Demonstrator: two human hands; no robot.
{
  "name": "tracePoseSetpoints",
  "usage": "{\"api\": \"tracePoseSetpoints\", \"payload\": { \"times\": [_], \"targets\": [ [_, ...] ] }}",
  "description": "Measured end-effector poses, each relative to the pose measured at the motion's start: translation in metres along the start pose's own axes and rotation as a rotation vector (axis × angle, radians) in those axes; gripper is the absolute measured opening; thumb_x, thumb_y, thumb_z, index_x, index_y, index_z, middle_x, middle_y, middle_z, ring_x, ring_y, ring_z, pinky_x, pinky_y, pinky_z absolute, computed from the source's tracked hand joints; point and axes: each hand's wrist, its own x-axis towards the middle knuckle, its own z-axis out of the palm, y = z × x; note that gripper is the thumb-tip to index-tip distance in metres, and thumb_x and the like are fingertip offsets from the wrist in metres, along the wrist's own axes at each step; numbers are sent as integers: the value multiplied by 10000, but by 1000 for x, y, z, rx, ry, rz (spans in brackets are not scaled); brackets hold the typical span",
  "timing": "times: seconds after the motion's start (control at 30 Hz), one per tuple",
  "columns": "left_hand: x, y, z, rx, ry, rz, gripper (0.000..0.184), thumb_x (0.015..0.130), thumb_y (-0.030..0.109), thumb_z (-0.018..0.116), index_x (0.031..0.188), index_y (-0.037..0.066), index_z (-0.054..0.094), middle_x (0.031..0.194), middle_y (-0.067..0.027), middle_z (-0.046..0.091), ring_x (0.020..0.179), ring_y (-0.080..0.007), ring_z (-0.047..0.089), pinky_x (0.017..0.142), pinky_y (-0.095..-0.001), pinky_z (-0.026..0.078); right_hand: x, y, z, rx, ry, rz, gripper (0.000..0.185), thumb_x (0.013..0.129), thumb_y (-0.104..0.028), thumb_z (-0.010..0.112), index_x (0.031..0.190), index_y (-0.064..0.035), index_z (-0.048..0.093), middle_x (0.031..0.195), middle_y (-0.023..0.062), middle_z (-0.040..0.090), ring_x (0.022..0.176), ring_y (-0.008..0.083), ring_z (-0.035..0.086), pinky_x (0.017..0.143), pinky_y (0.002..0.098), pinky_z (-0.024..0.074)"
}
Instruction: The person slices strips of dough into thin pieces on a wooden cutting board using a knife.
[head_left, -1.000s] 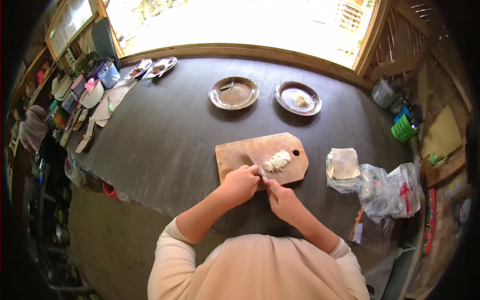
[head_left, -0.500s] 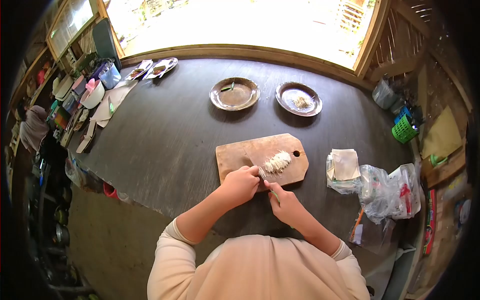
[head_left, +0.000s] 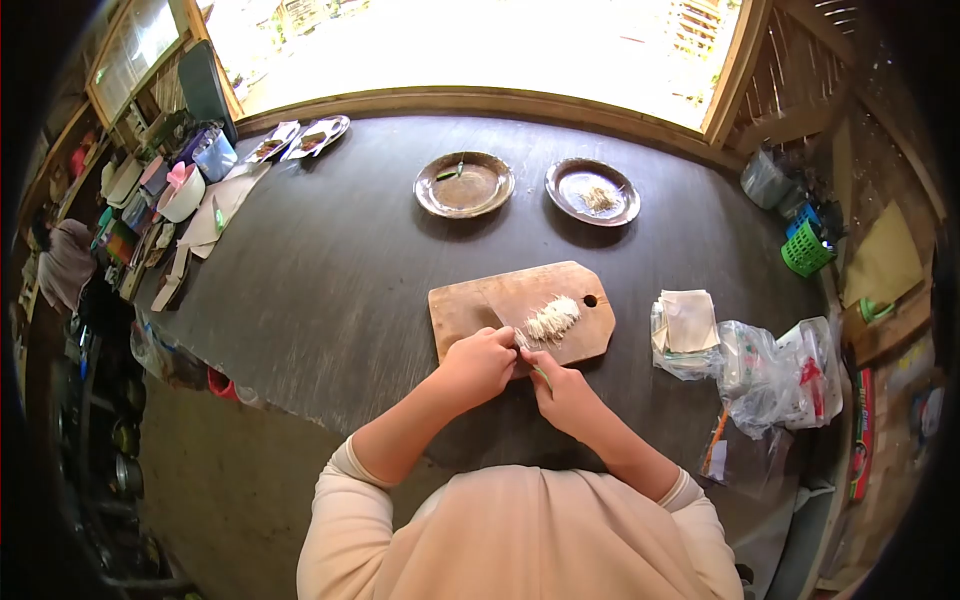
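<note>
A wooden cutting board (head_left: 466, 308) lies on the dark table in front of me. On its right half sits a pile of pale, finely cut shreds (head_left: 553, 319). My left hand (head_left: 481, 364) is closed at the board's near edge, its fingertips pressed on a small whitish piece (head_left: 520, 341) whose kind I cannot make out. Close beside it, my right hand (head_left: 562, 398) grips a knife (head_left: 541, 373) by its green handle. The blade is mostly hidden between the two hands, near the whitish piece.
Beyond the board stand a brown plate (head_left: 464, 208) with small green pieces and another plate (head_left: 592, 216) holding pale shreds. Plastic bags (head_left: 768, 380) and a stack of pale sheets (head_left: 687, 320) lie to the right. Containers (head_left: 182, 196) crowd the left edge; a person (head_left: 66, 265) is at far left.
My right hand with the knife has shifted up and slightly left, closer to my left hand. The left hand stays at nearly the same spot on the board. The view has shifted slightly.
</note>
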Motion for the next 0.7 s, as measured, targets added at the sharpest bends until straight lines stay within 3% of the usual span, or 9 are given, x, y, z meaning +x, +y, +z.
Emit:
{"api": "tracePoseSetpoints", "payload": {
  "times": [0.1,0.2,0.53,0.63,0.7],
  "targets": [
    [1,-6,3,-11,46,30,163,870,163,603,833,49,714,964,-73,620,931,-273,620,808,-383,535,-7,-13,-8,-8,-63,125,339,957,-40,526,1295,-30,528,1049,282,666,988,453,644,803,427,539],
    [-1,-5,4,13,16,37,157,866,160,604,842,50,715,960,-73,618,931,-273,620,806,-382,535,-10,-6,-5,7,6,14,336,957,-43,527,1293,-33,532,1027,282,668,977,452,646,801,428,538],
    [0,-3,-1,4,4,9,157,864,158,606,822,49,711,947,-76,612,920,-276,621,801,-384,530,-9,-17,-8,-1,-68,126,314,961,-37,506,1273,-16,527,1025,297,661,980,455,637,817,462,541],
    [0,-2,-2,-9,-8,12,161,865,160,608,817,45,710,947,-79,611,921,-276,621,802,-385,529,-5,-4,-3,18,-7,5,314,961,-43,507,1273,-16,527,1039,298,661,984,457,638,821,465,541],
    [0,-2,-2,-25,1,15,164,865,162,609,814,43,709,946,-80,611,921,-276,621,802,-385,529,1,-8,-4,37,-87,104,319,959,-40,501,1276,-7,520,1068,296,660,1005,454,637,837,468,542]
  ]
}}
